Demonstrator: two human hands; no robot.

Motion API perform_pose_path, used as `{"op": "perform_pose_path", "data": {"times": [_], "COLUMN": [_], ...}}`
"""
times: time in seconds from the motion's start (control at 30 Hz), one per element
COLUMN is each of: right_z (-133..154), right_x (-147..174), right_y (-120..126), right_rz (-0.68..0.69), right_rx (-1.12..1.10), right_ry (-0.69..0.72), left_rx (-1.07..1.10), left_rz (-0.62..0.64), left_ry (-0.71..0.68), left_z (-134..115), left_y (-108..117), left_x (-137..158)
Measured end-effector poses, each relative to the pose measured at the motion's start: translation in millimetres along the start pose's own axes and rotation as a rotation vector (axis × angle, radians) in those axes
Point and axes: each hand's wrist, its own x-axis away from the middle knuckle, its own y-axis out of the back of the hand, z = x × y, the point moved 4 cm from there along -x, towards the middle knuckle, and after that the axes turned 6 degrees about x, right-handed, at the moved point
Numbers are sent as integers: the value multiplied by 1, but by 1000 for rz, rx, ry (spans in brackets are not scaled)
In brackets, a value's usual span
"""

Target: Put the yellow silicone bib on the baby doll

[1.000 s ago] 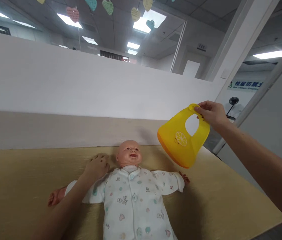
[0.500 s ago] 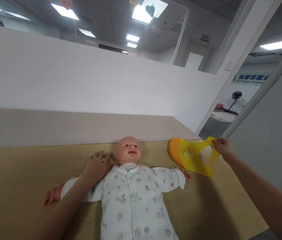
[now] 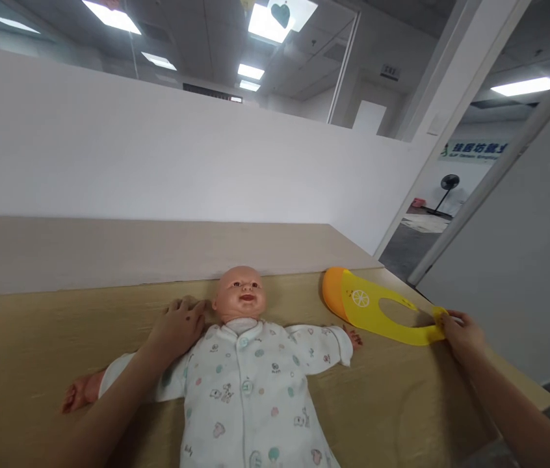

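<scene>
A baby doll in a white patterned romper lies face up on the wooden table, arms spread. My left hand lies flat by the doll's head, with the forearm across its sleeve; the fingers are stretched out and hold nothing. To the right of the doll, a yellow silicone bib with an orange pocket and a white citrus print lies on the tabletop. One end of its neck strap is pinched in my right hand. The bib's other strap end is loose, and the neck opening shows between the two.
The wooden table ends at a right edge beneath my right forearm. A beige raised strip runs along the back, against a white partition. Beyond a doorway on the right stands a black fan.
My right hand has moved down and to the right with the strap. The bib, raised and folded before, now lies flatter with its neck opening spread. My left hand stays beside the doll.
</scene>
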Motion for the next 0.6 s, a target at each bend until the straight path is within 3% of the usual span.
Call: {"op": "perform_pose_path", "data": {"times": [0.17,0.37,0.6], "right_z": [6,24,46], "right_x": [11,36,58], "right_y": [1,12,25], "right_rz": [10,115,205], "right_rx": [-68,-389,-389], "right_ry": [-89,-160,-154], "left_rx": [1,83,91], "left_rz": [38,53,38], "left_ry": [5,-16,-30], "left_z": [-1,2,-3], "left_y": [1,-3,1], "left_x": [-1,-4,-2]}}
